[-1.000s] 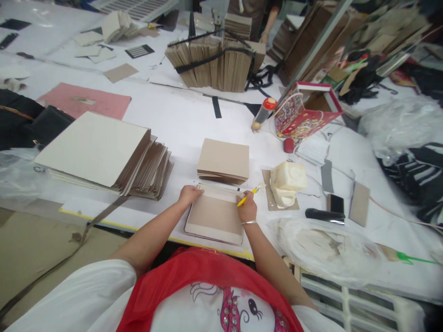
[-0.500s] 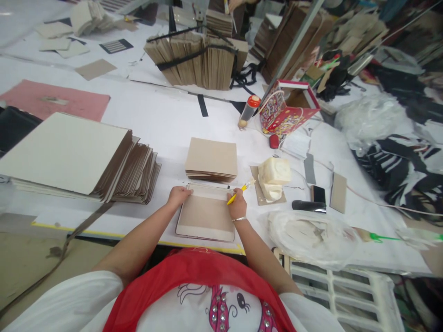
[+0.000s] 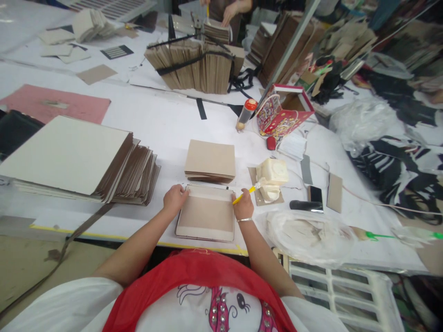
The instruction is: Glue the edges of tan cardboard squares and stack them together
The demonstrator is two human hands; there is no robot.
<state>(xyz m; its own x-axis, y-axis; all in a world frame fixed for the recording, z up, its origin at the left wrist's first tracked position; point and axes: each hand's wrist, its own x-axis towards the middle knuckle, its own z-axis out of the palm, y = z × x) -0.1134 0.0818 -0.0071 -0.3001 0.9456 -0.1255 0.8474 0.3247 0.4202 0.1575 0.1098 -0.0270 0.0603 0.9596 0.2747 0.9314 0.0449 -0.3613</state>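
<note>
A flat cardboard panel (image 3: pixel 207 213) with paler strips along its top and bottom lies on the table in front of me. My left hand (image 3: pixel 175 199) has its fingers curled at the panel's upper left corner, thumb on the edge. My right hand (image 3: pixel 243 206) is closed around a small yellow-handled brush (image 3: pixel 246 193) by the upper right corner, its pale bristles pointing right. Just beyond the panel is a short stack of brown boards (image 3: pixel 210 159). To the right, a cream-coloured tub (image 3: pixel 272 177), coated with a pale substance, stands on a scrap of card.
A tall pile of large boards (image 3: pixel 69 154) stands at left. On the right lie a plastic bag (image 3: pixel 308 233), a phone (image 3: pixel 315 196) and a red patterned paper bag (image 3: pixel 285 110). Behind a bundled row of boards (image 3: pixel 194 67), another person's hands (image 3: pixel 231 11) work.
My right hand has shifted slightly right, off the panel's corner, and the brush tip now reaches the tub. My left hand has moved slightly left and down along the corner.
</note>
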